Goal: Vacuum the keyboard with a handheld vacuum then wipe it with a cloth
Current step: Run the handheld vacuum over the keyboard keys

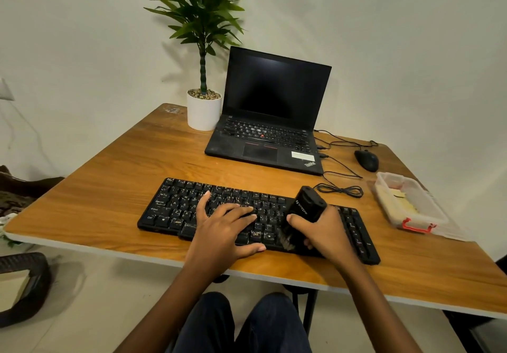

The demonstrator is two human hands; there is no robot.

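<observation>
A black keyboard [175, 204] lies along the near edge of the wooden table [109, 166]. My left hand [222, 229] lies flat on its middle keys, fingers spread and straight. My right hand [326, 232] grips a black handheld vacuum [307, 207] that stands tilted on the right part of the keyboard. Its brush end touches the bottom row of keys. No cloth shows by itself; a yellowish item lies in the plastic box.
An open black laptop [269, 122] and a potted plant [203, 111] stand at the back. A black mouse [366, 160] and loose cables [340, 188] lie at the right. A clear plastic box [408, 204] with a red latch sits near the right edge.
</observation>
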